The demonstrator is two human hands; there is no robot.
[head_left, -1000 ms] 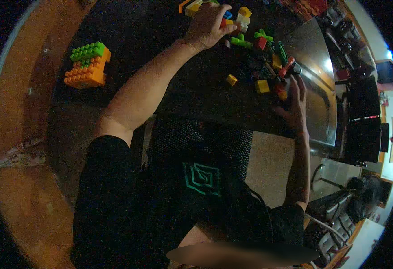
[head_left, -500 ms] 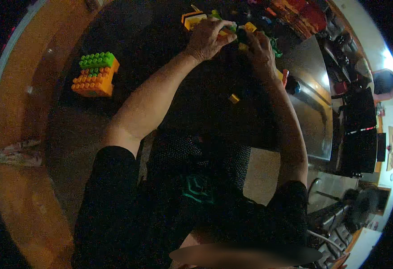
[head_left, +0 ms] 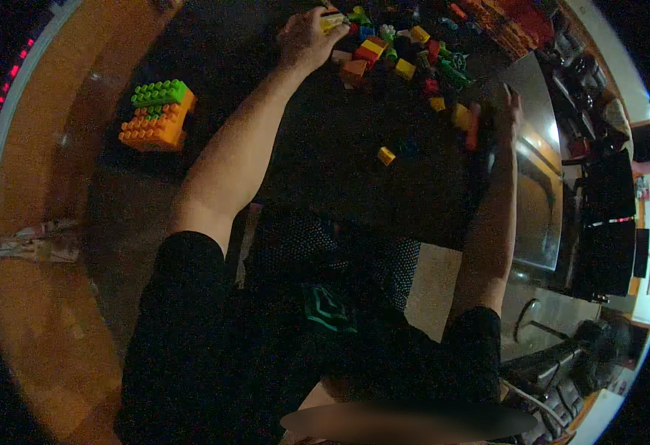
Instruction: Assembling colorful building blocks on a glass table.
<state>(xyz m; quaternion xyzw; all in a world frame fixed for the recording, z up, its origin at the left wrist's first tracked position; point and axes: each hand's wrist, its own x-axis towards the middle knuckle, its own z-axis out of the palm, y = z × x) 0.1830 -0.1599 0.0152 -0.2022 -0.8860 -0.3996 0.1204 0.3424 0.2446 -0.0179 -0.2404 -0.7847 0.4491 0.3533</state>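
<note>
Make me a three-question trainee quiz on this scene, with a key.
1. Which hand is against a yellow piece at the top of the view?
2. True or false: the front-most small yellow brick touches the orange-and-green block assembly.
3. What colour are the studs along the assembly's far side? A) white B) green C) blue

Key:
1. The left hand.
2. False; it lies well apart, to the assembly's right.
3. B.
</note>
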